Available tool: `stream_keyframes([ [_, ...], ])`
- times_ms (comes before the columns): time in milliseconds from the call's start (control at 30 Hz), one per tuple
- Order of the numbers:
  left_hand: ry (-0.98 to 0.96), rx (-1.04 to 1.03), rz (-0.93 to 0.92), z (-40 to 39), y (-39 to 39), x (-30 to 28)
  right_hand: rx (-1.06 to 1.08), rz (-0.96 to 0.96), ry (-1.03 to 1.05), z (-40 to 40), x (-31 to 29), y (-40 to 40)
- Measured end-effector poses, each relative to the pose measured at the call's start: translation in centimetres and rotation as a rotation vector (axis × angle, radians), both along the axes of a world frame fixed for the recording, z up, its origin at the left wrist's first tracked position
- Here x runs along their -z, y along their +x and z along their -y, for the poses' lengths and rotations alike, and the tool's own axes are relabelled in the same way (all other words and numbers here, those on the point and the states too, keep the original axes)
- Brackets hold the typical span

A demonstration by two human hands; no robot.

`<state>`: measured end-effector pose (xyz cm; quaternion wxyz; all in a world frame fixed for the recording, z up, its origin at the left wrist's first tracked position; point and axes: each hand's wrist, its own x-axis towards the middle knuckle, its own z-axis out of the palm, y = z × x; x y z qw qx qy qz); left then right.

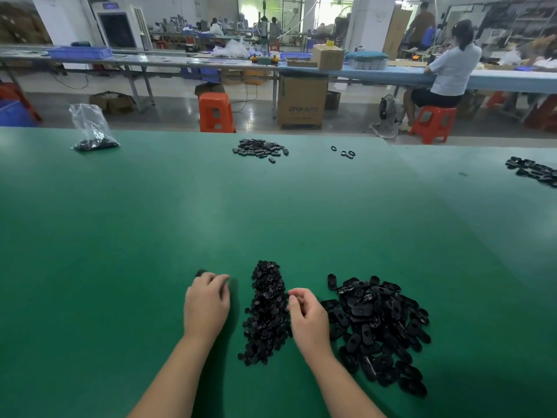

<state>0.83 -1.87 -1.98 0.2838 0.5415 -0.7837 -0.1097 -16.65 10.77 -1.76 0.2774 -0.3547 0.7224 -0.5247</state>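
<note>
The left hand point(206, 306) curls round a smooth black oval plastic piece point(200, 272), whose end peeks past the fingertips. The right hand point(307, 316), fingers bent, touches the heap of small glossy caps point(266, 312) lying between the hands. I cannot tell whether it pinches one.

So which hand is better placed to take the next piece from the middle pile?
Probably right. The right hand sits against the middle pile, fingers curled at its edge; the left hand is apart from it, fingers curled over a black part.
</note>
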Motion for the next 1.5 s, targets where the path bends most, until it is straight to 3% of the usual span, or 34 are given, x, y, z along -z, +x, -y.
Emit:
stream_keyframes([
  [133, 0.050, 0.136, -0.010, -1.9, -1.9, 0.7, 0.015, -0.023, 0.031, 0.1, 0.1, 0.1],
  [333, 0.159, 0.133, -0.149, -2.1, -1.6, 1.4, -0.018, -0.158, 0.147, 0.7, -0.3, 0.4],
  [533, 0.198, 0.180, -0.211, -1.9, -1.3, 1.3, -0.122, -0.132, 0.181, 1.4, -2.0, -1.0],
  [600, 0.205, 0.181, -0.232, -1.8, -1.3, 1.4, -0.132, -0.280, 0.203, 1.8, -2.9, -2.4],
  [733, 0.236, 0.200, -0.193, -1.7, -1.2, 1.4, -0.062, -0.829, 0.418, 2.9, -4.4, -6.6],
  [800, 0.238, 0.211, -0.158, -1.6, -1.2, 1.4, -0.088, -0.916, 0.595, 3.3, -4.5, -8.6],
  [900, 0.248, 0.210, -0.148, -1.5, -1.2, 1.5, -0.145, -0.864, 0.746, 3.7, -4.3, -10.5],
  [1300, 0.231, 0.187, -0.149, -1.6, -1.4, 1.6, -0.156, -0.881, 0.735, 4.5, -5.1, -10.8],
  [1500, 0.229, 0.193, -0.133, -1.8, -1.4, 1.6, -0.169, -0.965, 0.859, 4.6, -4.5, -11.2],
])
